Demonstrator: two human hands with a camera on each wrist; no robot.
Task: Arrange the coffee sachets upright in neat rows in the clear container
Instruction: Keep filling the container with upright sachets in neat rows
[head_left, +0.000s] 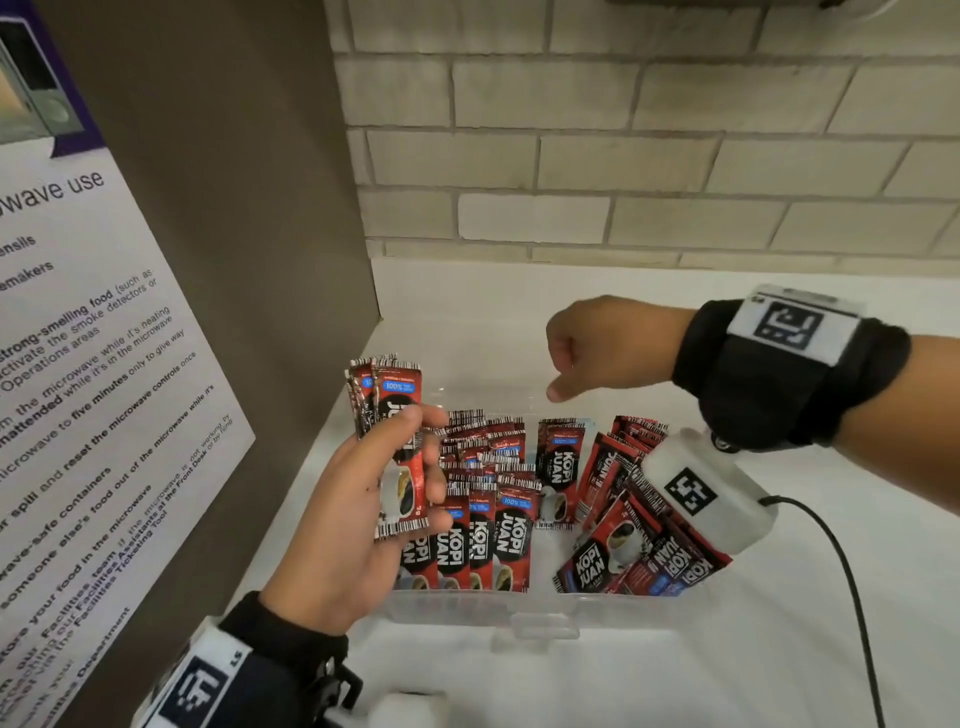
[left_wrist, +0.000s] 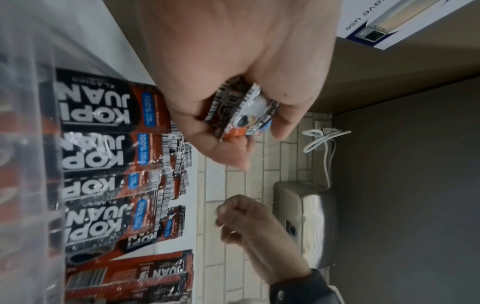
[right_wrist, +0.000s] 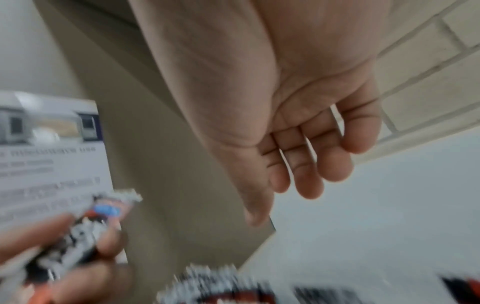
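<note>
The clear container stands on the white counter. Red-and-black Kopi Juan sachets stand upright in rows in its left half, and a single sachet stands in the middle. Loose sachets lean in a heap at its right. My left hand grips a small bundle of sachets above the container's left end; the left wrist view shows the bundle's ends pinched between thumb and fingers. My right hand hovers over the back of the container, fingers loosely curled and empty.
A brown panel with a microwave-use poster closes off the left side. A brick wall runs behind the counter. A black cable trails from my right wrist camera. A steel wall unit shows in the left wrist view.
</note>
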